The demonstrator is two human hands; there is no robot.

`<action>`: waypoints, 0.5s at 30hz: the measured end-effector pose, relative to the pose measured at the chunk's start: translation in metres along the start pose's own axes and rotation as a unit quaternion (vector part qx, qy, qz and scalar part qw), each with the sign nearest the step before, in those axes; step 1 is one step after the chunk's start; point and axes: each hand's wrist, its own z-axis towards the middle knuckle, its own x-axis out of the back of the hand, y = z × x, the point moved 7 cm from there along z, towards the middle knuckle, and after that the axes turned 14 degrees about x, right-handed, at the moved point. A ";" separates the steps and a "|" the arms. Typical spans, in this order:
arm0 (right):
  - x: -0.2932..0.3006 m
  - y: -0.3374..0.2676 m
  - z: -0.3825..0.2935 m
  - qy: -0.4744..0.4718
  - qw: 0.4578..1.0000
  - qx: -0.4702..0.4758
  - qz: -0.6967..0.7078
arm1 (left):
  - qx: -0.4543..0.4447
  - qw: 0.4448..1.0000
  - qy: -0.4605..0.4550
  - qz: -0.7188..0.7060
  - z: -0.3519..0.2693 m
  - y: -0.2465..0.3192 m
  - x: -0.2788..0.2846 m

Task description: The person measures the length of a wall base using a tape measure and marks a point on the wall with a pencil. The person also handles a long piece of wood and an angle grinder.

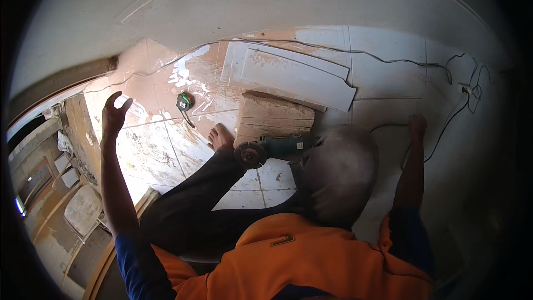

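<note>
My left hand [116,110] is raised at the left, fingers apart, with nothing in it. At the right, my right hand [417,125] is closed around a dark power cord [389,125]. A green angle grinder [283,146] with a cutting disc [250,155] lies by my leg, at the near edge of a scored wooden block [277,116]; my knee hides its rear end. Beyond the block, several white tile pieces [291,73] lie stacked and overlapping. A green and black tape measure [185,101] rests on the floor beyond my bare foot [220,136], between my left hand and the block.
A thin cable [308,44] runs along the base of the white wall [291,0]. Cords tangle around a socket connector [464,88] at the right. White smears mark the tiled floor [166,150]. At the left are a doorway edge and a pale chair [83,208].
</note>
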 end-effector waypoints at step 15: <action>0.053 -0.379 -0.073 -0.177 0.810 0.490 0.267 | -0.094 0.991 -0.088 0.030 0.007 0.124 -0.095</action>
